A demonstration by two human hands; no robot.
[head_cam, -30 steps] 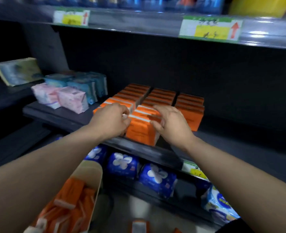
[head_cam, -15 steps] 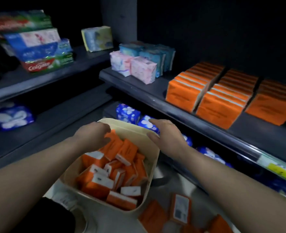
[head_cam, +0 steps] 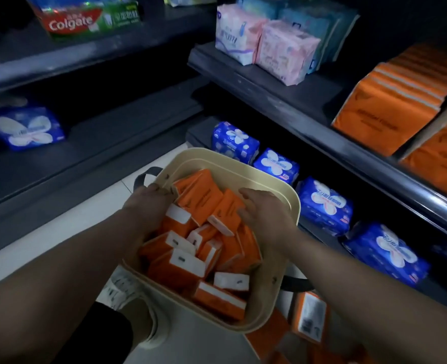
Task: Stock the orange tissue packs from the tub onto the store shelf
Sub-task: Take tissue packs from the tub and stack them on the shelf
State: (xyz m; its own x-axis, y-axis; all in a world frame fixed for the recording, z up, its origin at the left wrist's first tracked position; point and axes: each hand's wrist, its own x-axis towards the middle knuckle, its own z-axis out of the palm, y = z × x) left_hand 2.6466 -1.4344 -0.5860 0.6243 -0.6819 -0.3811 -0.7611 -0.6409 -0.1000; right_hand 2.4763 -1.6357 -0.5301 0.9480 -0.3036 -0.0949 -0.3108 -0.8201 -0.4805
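A cream tub (head_cam: 265, 292) stands on the floor, filled with several loose orange tissue packs (head_cam: 180, 269). My left hand (head_cam: 148, 206) reaches into the tub's left side, its fingers curled onto the top packs; its grip is hidden. Over the right side of the pile, my right hand (head_cam: 265, 210) rests with fingers spread on a pack. Rows of stocked orange packs (head_cam: 390, 106) stand on the dark store shelf (head_cam: 290, 101) at the upper right.
Pink and blue packs (head_cam: 282, 53) stand left of the orange rows. Blue pad packs (head_cam: 324, 203) line the lower shelf. Colgate boxes (head_cam: 85, 19) lie on the left shelving. Loose orange packs (head_cam: 309, 316) lie on the floor, and my shoe (head_cam: 122, 287) is beside the tub.
My hands left the orange packs on the shelf and came down into the tub. My view has dropped from the shelf towards the tub and floor.
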